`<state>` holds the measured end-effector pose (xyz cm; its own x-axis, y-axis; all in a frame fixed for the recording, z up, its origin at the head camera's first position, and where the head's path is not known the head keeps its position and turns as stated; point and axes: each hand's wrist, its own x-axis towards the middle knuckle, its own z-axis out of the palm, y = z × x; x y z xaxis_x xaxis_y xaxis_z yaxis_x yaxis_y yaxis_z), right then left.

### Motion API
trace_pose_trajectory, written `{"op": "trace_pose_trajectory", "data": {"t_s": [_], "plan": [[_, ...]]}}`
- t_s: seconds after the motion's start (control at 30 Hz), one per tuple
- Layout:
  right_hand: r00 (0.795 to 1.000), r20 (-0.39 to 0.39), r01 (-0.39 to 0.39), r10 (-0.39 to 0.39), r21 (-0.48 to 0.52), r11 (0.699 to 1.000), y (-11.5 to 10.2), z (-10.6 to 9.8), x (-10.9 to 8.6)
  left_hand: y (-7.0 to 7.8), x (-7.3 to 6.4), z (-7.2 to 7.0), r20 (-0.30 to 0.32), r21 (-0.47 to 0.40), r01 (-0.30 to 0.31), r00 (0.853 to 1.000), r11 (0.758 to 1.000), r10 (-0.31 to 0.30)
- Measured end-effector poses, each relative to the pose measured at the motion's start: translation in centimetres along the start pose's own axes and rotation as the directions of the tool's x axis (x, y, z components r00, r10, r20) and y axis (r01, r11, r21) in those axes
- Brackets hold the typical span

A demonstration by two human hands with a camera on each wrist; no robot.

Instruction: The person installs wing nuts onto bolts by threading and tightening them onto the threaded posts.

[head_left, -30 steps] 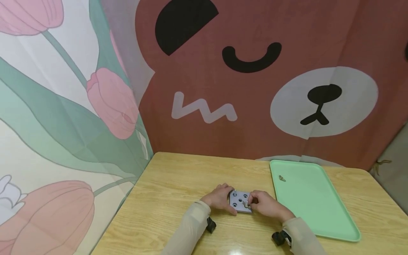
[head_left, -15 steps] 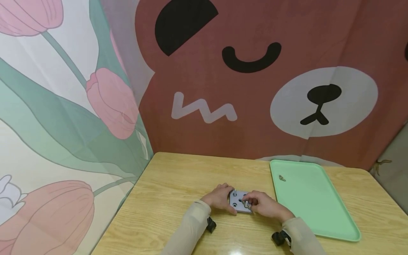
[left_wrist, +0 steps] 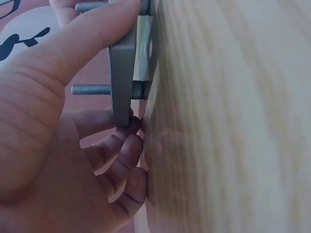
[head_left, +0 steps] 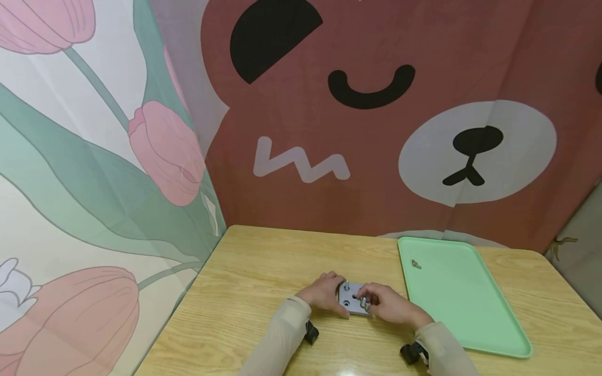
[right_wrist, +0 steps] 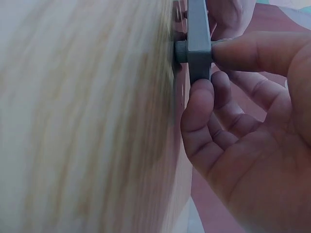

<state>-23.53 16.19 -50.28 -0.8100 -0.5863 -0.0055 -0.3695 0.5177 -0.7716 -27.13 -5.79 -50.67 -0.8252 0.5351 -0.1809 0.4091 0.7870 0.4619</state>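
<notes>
A grey square metal plate (head_left: 353,308) with several holes is held just off the wooden table, resting on bolt heads below. My left hand (head_left: 324,293) grips its left side, thumb at the near edge and fingers at the far side. One threaded bolt (left_wrist: 91,89) stands up through the plate's far left corner; its knurled head (left_wrist: 138,90) is underneath. At the near right corner my right hand (head_left: 388,303) pinches a small metal wing nut (head_left: 363,302) on another bolt, whose knurled head (right_wrist: 181,51) shows below the plate. Fingers mostly hide this nut in the right wrist view.
A light green tray (head_left: 463,297) lies to the right of the hands. Another brass-coloured wing nut (head_left: 416,264) rests near its far left corner. The wooden table (head_left: 263,256) meets a printed curtain (head_left: 291,209) at the back.
The right fingers have shifted round the wing nut at the near right corner, covering more of the plate's right side. The left hand and the plate stay where they were.
</notes>
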Motion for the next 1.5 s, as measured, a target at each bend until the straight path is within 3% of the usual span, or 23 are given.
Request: {"op": "trace_pose_trajectory", "data": {"t_s": [0.47, 0.63, 0.9, 1.17, 1.3, 1.5], "plan": [[0.999, -0.044, -0.016, 0.016, -0.002, 1.0, 0.2, 0.2, 0.0, 0.4, -0.2, 0.0, -0.009, 0.013, 0.008, 1.0, 1.0, -0.008], [0.993, -0.108, -0.041, 0.037, -0.031, 0.999, -0.1, -1.2, -0.6, 0.4, -0.3, 0.0, -0.017, 0.047, 0.005, 1.0, 0.999, -0.004], [0.953, -0.26, -0.189, 0.155, -0.111, 0.976, 1.1, -5.7, -2.2, 0.6, -0.3, -0.3, 0.01, 0.053, 0.01, 1.0, 0.999, -0.011], [0.897, -0.401, -0.299, 0.185, -0.242, 0.923, 4.7, -9.6, -2.9, 0.7, -0.3, -0.8, 0.045, 0.042, 0.002, 0.999, 0.999, -0.004], [0.883, -0.397, -0.363, 0.249, -0.241, 0.9, 6.4, -10.4, -3.1, 0.9, -0.3, -0.8, 0.053, 0.045, 0.005, 0.999, 0.999, -0.007], [0.898, -0.324, -0.377, 0.299, -0.212, 0.902, 7.5, -10.8, -2.9, 1.5, -0.6, -0.6, 0.032, 0.046, 0.03, 0.999, 0.998, -0.032]]}}
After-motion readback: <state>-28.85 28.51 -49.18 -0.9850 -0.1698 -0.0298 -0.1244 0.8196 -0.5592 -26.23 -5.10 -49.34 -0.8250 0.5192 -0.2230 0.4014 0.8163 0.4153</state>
